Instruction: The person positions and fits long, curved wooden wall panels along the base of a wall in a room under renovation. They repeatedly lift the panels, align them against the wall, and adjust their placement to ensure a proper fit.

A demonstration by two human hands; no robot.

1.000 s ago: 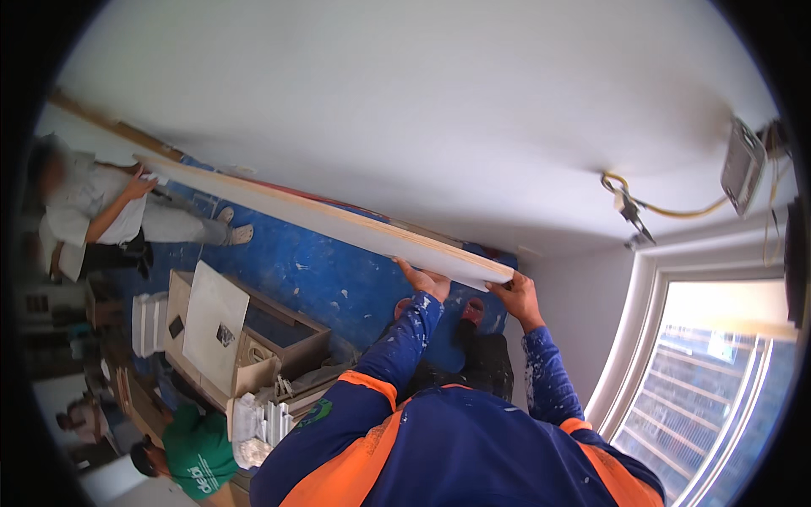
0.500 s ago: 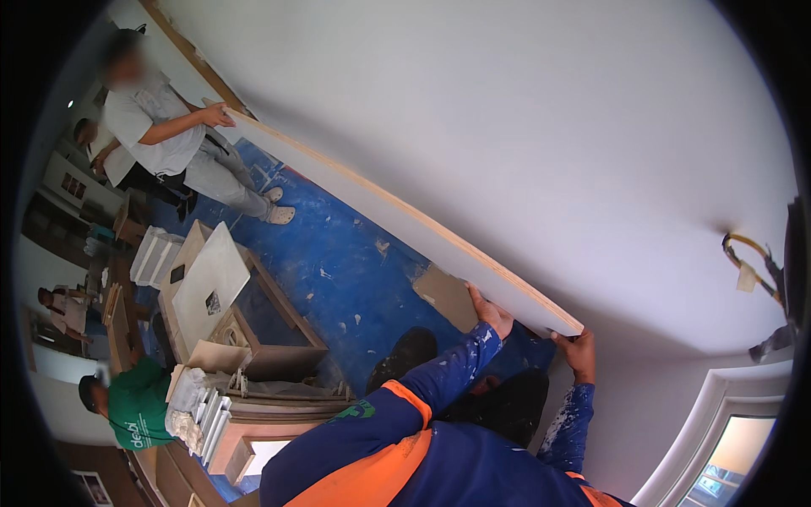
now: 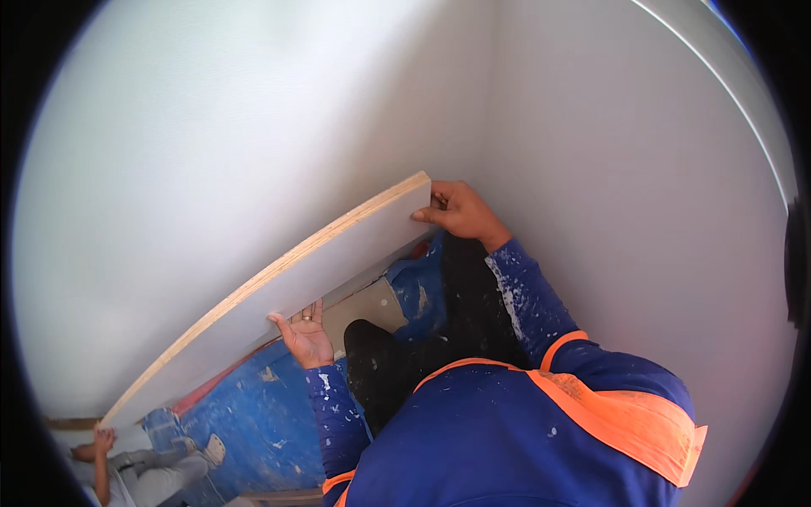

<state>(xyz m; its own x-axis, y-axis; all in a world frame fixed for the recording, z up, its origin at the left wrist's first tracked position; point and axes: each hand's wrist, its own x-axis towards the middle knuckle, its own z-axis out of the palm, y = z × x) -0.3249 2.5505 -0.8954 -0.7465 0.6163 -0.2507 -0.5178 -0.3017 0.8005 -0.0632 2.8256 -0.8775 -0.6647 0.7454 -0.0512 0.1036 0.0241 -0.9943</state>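
Note:
A long board (image 3: 355, 247) with a white face and a pale plywood edge stands on edge, running diagonally alongside the white wall (image 3: 236, 127). My right hand (image 3: 460, 211) grips its near end, close to the room's corner, with the thumb on the white face. My left hand (image 3: 304, 336) holds the lower edge farther along, palm turned up and thumb against the face. At the far end, in the lower left, another person's hand (image 3: 104, 439) holds the board.
A blue, paint-spattered floor covering (image 3: 253, 410) lies below, with a beige patch (image 3: 372, 304) under the board. The other person's grey-trousered legs (image 3: 169, 477) reach toward the lower left. A grey side wall (image 3: 634, 211) rises at my right, with a curved pale frame (image 3: 739, 101) at top right.
The view has swung toward the wall corner. The board's near end now sits higher in the picture and nearer the corner; both my hands still hold it. The other person has shifted to the lower left.

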